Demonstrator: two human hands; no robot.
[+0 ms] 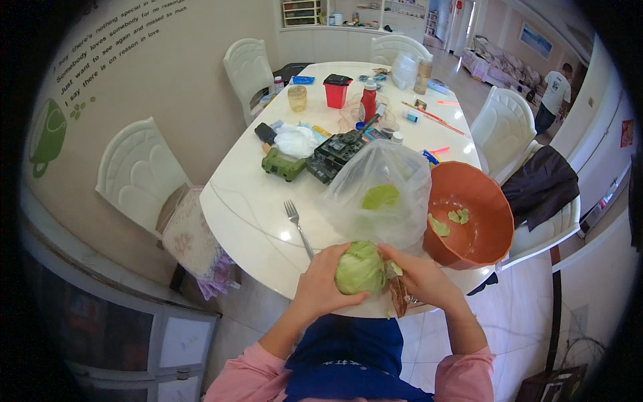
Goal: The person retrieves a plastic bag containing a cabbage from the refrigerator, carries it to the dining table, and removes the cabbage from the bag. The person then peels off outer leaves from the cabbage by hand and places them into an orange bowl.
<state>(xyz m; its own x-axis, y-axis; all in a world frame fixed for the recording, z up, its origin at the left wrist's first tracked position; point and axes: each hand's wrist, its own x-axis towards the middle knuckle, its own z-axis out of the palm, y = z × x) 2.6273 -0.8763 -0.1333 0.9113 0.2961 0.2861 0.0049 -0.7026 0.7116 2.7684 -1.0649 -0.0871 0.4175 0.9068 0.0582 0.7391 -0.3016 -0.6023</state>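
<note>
A pale green head of lettuce or cabbage (359,268) is held over the near edge of the white table (251,236). My left hand (321,281) is closed around its left side. At its right side, my right hand (424,276) pinches a small torn piece of leaf (395,268) between thumb and fingers. A brown wrapper-like item (399,297) lies partly under my right hand. Just beyond stands a translucent plastic bag (387,171) with something green inside. The orange-brown bowl (477,221) at the right has a few leaf pieces (440,227) in it.
A fork (300,228) lies left of the bag. Farther back are a toy tank (337,151), a green toy vehicle (282,165), a red sauce bottle (367,100), a small red bin (336,93) and a glass jar (297,98). White chairs surround the table; a person (554,95) stands far right.
</note>
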